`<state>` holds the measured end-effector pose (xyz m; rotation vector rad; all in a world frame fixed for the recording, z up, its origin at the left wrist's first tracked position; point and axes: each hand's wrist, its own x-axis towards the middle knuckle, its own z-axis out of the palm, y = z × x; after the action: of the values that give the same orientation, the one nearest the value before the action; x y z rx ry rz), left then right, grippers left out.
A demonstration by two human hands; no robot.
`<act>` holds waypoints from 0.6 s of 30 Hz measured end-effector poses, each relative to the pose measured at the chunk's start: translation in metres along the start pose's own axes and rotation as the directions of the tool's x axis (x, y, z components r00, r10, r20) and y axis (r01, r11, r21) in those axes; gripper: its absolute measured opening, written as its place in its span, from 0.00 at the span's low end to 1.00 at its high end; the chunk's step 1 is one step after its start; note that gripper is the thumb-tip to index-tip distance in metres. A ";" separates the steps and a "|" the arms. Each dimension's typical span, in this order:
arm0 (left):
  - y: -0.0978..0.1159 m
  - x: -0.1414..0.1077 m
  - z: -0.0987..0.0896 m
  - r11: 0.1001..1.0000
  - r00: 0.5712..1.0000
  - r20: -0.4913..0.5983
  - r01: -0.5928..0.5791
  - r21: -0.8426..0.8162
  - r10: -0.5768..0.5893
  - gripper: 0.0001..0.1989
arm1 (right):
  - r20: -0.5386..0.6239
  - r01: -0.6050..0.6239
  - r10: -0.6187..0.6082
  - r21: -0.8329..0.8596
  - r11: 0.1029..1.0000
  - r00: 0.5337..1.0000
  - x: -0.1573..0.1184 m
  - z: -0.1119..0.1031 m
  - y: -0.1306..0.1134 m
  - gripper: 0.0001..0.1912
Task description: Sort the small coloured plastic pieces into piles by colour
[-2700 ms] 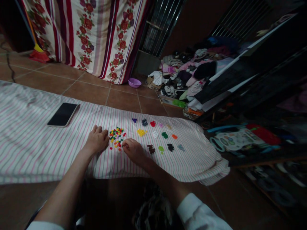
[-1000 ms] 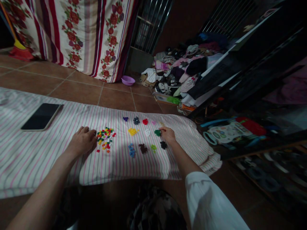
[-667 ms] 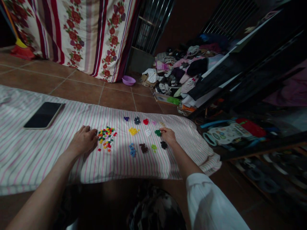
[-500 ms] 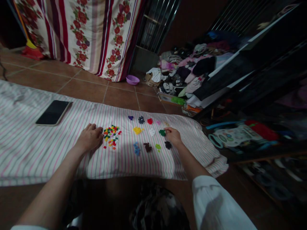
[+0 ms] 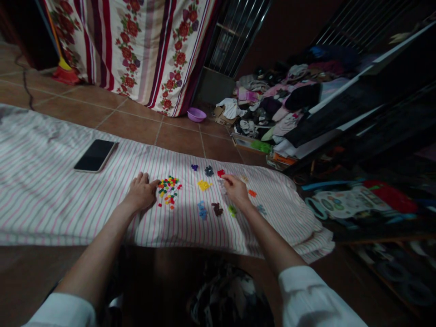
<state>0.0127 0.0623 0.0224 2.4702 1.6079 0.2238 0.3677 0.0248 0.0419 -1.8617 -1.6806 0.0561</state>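
Observation:
My left hand point(image 5: 140, 193) lies on the striped cloth point(image 5: 112, 200) with its fingers stretched out, holding nothing. Its thumb side is beside a loose heap of small mixed-colour pieces point(image 5: 169, 187). My right hand point(image 5: 235, 190) is closed in a pinch, fingertips at the front of a small red pile point(image 5: 220, 173); whatever is between them is too small to make out. Around it lie single-colour piles: yellow point(image 5: 204, 185), dark grey point(image 5: 209, 170), purple point(image 5: 194, 167), blue point(image 5: 202, 210), brown point(image 5: 217, 209), light green point(image 5: 232, 211) and orange point(image 5: 252, 193). The hand and forearm cover other piles.
A phone point(image 5: 96, 156) lies on the cloth at the left. Beyond the cloth's far edge, a purple basin point(image 5: 196, 115) stands on the tiled floor before a floral curtain point(image 5: 150, 54). Heaped clothes point(image 5: 269, 97) and a dark shelf point(image 5: 374, 231) are to the right.
My right hand has moved left and away from me, from the dark green pile to the red one. My left hand stays beside the mixed heap. The view has shifted slightly.

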 end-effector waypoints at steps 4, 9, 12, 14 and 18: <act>0.002 -0.002 0.003 1.000 1.000 0.012 0.020 -0.024 -0.020 0.24 | 0.147 0.106 -0.122 0.109 0.988 0.982 -0.011 0.021 -0.052 0.14; 0.000 -0.002 0.006 0.998 1.000 0.016 0.009 -0.061 -0.008 0.25 | 0.281 0.223 -0.270 0.188 0.957 0.921 -0.026 0.049 -0.092 0.12; 0.002 -0.002 0.001 0.998 0.998 0.064 0.014 -0.058 -0.010 0.26 | 0.344 0.229 -0.269 0.152 0.961 0.900 -0.031 0.061 -0.106 0.11; 0.004 -0.003 -0.003 0.998 0.997 0.075 0.000 -0.060 0.005 0.26 | 0.377 0.228 -0.256 0.120 0.966 0.890 -0.033 0.067 -0.113 0.11; 0.004 -0.004 -0.006 0.996 0.997 0.069 -0.035 -0.081 0.041 0.26 | 0.413 0.242 -0.227 0.017 0.970 0.882 -0.035 0.073 -0.123 0.09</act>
<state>0.0138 0.0577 0.0292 2.4219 1.4955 0.2000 0.2213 0.0223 0.0273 -1.7388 -2.1980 0.3447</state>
